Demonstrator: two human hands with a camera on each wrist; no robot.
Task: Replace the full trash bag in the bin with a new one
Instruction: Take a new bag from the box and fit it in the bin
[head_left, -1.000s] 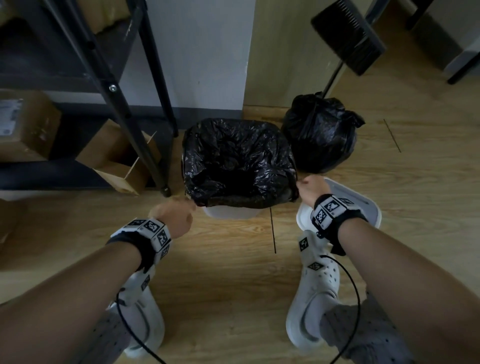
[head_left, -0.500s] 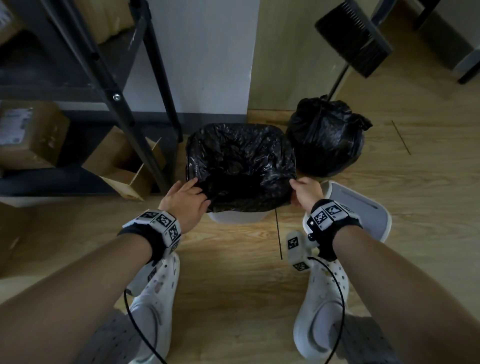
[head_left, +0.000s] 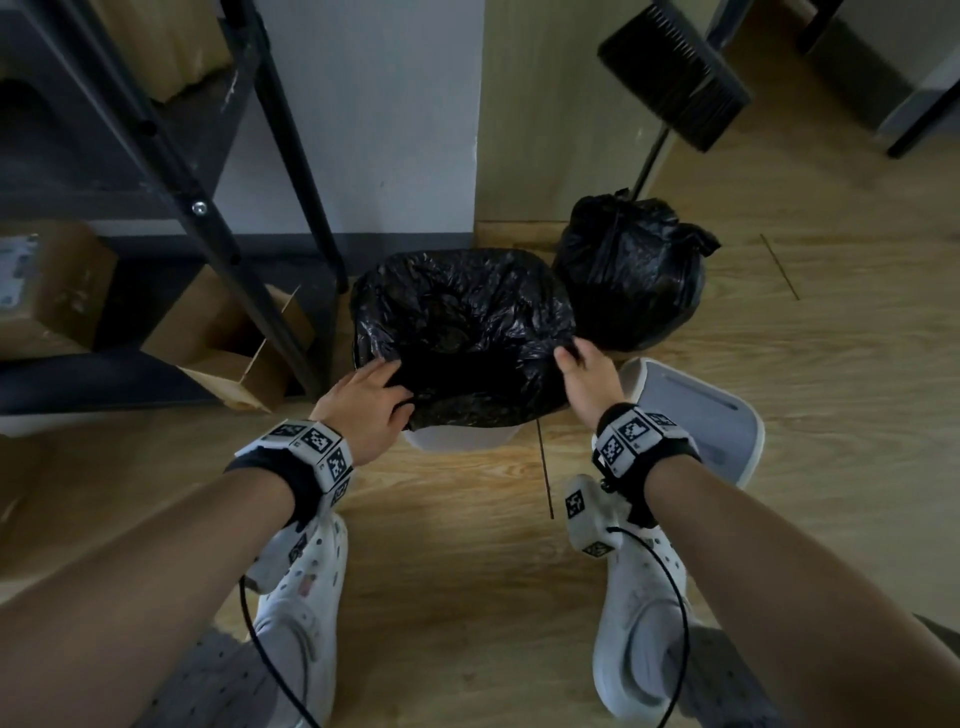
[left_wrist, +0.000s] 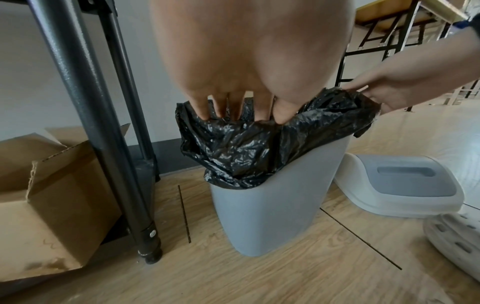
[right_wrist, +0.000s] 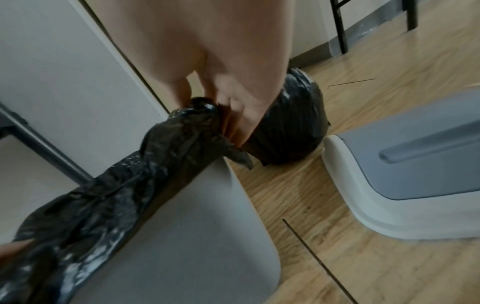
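Note:
A grey bin (head_left: 457, 441) stands on the wood floor with a new black bag (head_left: 467, 322) spread over its rim. My left hand (head_left: 384, 384) lies over the near-left rim, its straight fingers (left_wrist: 233, 109) pressing the bag (left_wrist: 246, 152) down over the edge of the bin (left_wrist: 272, 216). At the right rim, my right hand (head_left: 574, 358) pinches a bunch of the bag (right_wrist: 124, 185) between thumb and fingers (right_wrist: 241, 123). The full tied bag (head_left: 631, 280) sits on the floor just right of the bin, behind my right hand.
The bin's grey-and-white lid (head_left: 691, 410) lies on the floor at the right, near my right foot. A black metal shelf leg (left_wrist: 103, 144) and an open cardboard box (head_left: 228, 343) stand close on the left. A black broom head (head_left: 675, 93) leans behind the bin.
Both hands have moved forward from the bin's near corners onto the rim. The left hand went from a fist to flat fingers on the bag. The view has come closer.

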